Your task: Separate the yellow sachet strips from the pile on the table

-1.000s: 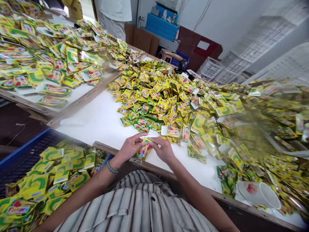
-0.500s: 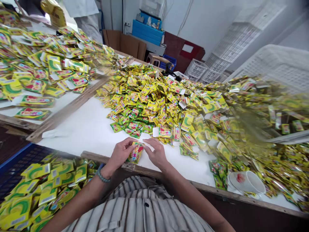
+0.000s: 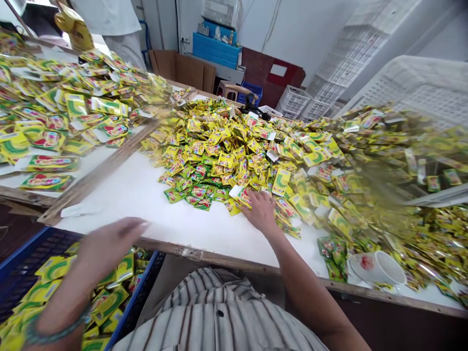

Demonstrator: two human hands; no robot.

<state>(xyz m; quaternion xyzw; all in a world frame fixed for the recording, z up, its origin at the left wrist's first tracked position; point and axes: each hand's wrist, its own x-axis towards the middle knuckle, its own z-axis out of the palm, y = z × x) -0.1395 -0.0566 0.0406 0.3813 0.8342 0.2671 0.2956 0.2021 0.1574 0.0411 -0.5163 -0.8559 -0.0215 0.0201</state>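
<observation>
A large heap of small yellow and green sachets [image 3: 237, 146] covers the white table [image 3: 153, 200]. My right hand [image 3: 260, 209] rests on the near edge of that heap, fingers curled onto the sachets. My left hand [image 3: 109, 243] is smeared by motion above the table's wooden front edge and the blue crate [image 3: 127, 312] at the lower left, which holds several sachets [image 3: 109, 297]. Nothing shows in the left hand, but its fingers are blurred.
A white cup [image 3: 380, 268] lies on its side at the right front among sachets. A second table [image 3: 84, 117] at the left carries more sachets. White plastic baskets [image 3: 413, 87] stand at the right and back. A person in white [image 3: 109, 24] stands at the far left.
Both hands held a small stack of sachets at the table edge. Now the left hand has swung left over the blue crate and the right hand has reached forward into the heap.
</observation>
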